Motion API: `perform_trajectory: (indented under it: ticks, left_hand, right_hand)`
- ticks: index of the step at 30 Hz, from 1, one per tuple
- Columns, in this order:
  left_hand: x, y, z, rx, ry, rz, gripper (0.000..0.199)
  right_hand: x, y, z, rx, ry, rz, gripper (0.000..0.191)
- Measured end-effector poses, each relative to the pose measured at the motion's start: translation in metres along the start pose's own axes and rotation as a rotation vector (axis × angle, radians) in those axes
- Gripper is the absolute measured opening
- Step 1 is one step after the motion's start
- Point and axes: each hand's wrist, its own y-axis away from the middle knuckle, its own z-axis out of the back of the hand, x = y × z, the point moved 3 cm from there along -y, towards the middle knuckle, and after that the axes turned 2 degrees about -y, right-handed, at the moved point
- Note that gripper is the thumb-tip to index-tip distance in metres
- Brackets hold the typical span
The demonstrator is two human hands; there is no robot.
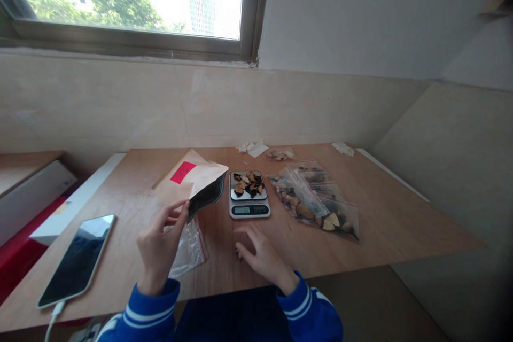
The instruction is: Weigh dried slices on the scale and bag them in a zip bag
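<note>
My left hand (162, 238) pinches the edge of a paper pouch (200, 173) with a red label (183, 172). The pouch is tilted, and its dark mouth gapes toward the right. My right hand (260, 251) is over the table in front of a small digital scale (250, 211), fingers apart and holding nothing. Dark-edged dried slices (248, 184) are heaped on the scale's plate. The digits on its display are too small to read. A clear zip bag (186, 251) with a red seal line lies flat, partly behind my left hand.
Several clear zip bags of dried pieces (312, 197) overlap right of the scale. Behind it are another small bag (280, 154) and white scraps (254, 148). A tablet (78, 259) with a white cable (56, 311) lies at the left. A tiled wall (320, 109) bounds the wooden table (393, 224).
</note>
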Motion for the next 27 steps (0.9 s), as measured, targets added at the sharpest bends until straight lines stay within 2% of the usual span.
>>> perform_trajectory:
  ticks: [3,5,7,10,13,15,19,20,23,25,27]
  left_hand:
    - [0.001,0.000,0.001,-0.007,-0.004,0.008,0.030]
    - [0.001,-0.001,0.002,-0.018,-0.020,0.000,0.030]
    - [0.000,-0.003,0.003,-0.027,-0.046,-0.023,0.030]
    - [-0.003,-0.008,0.005,-0.035,-0.065,-0.076,0.029]
    - [-0.009,-0.010,0.008,-0.035,-0.048,-0.120,0.027]
    - [-0.014,-0.010,0.009,-0.035,-0.027,-0.140,0.024]
    - [-0.024,-0.010,0.010,-0.012,0.003,-0.128,0.021]
    - [-0.026,-0.011,0.010,-0.004,0.010,-0.117,0.022]
    - [-0.030,-0.014,0.012,-0.009,0.033,-0.076,0.024]
    - [-0.031,-0.019,0.014,-0.028,0.044,-0.044,0.025]
    - [-0.030,-0.025,0.015,-0.046,0.054,-0.009,0.026]
  right_hand:
    - [0.004,0.008,-0.012,0.176,0.042,-0.025,0.028]
    - [-0.001,0.009,-0.018,0.208,0.055,-0.026,0.023]
    - [-0.007,0.009,-0.022,0.188,0.059,-0.019,0.021]
    - [-0.012,0.009,-0.024,0.115,0.071,0.011,0.022]
    - [0.000,0.002,-0.014,-0.004,0.017,0.072,0.023]
    - [0.020,-0.009,0.000,-0.148,-0.034,0.151,0.023]
    - [0.073,-0.042,0.030,-0.537,-0.039,0.309,0.021]
    - [0.085,-0.053,0.033,-0.559,-0.033,0.335,0.021]
    - [0.108,-0.078,0.031,-0.497,-0.005,0.377,0.022]
    - [0.111,-0.084,0.023,-0.479,0.025,0.373,0.020]
    - [0.107,-0.077,0.013,-0.520,0.038,0.331,0.020]
